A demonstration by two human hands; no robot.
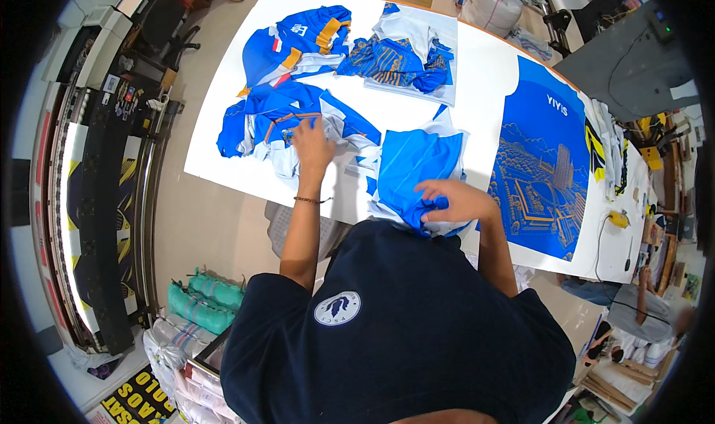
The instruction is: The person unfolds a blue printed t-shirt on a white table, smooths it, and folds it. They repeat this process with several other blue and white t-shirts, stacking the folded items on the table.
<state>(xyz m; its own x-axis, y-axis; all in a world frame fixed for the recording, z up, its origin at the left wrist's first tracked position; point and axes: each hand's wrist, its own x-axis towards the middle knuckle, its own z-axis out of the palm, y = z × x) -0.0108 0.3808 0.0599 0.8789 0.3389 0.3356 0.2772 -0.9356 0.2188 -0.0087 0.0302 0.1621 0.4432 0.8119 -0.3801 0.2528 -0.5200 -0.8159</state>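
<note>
My left hand [314, 144] is over the right part of a heap of blue and white printed fabric pieces [285, 102], fingers spread; whether it touches them cannot be told. My right hand [455, 200] is at the lower right of a stack of bright blue fabric pieces [416, 158], thumb and fingers apart near a fold at the table's front edge. Small blue and white scraps [366, 169] lie between the two. Farther back are a blue and orange patterned fabric piece [385, 61] with white cloth [405, 30], and blue pieces with orange bands [313, 30].
The white table [475, 61] bears a large blue printed panel [539, 167] at right. A grey plastic stool [279, 231] stands by its front edge. Long roll machinery [106, 200] is at left, green bundles [206, 301] lie lower left. Another person's arm [643, 295] shows far right.
</note>
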